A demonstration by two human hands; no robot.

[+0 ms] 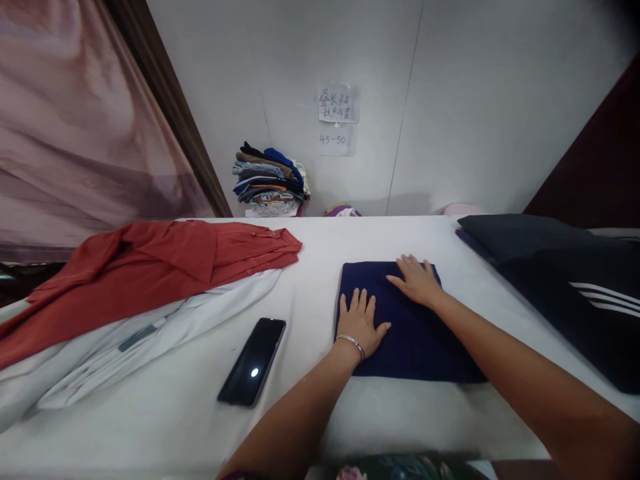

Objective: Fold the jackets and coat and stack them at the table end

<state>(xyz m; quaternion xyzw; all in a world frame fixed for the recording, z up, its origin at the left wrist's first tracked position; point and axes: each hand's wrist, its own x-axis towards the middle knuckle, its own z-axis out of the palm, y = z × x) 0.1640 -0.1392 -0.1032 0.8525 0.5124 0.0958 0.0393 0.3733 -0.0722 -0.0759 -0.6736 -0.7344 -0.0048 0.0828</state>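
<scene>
A dark navy garment (400, 340), folded into a flat, roughly square bundle, lies on the white-covered table (320, 413) in front of me. Spread flat on its left side is my left hand (359, 323), fingers apart and a silver bracelet at the wrist. My right hand (417, 280) rests near the bundle's far right corner, also with fingers spread. Both palms press on the cloth and neither grips it. The lower right edge of the bundle is partly behind my right forearm.
Left of the bundle lies a black phone (253, 363). Farther left, a red long-sleeved garment (150, 267) overlaps pale garments (200, 317). Dark clothes with white stripes (560, 287) lie at the right. A stack of folded clothes (270, 177) stands beyond the far edge, by handwritten paper signs (339, 120).
</scene>
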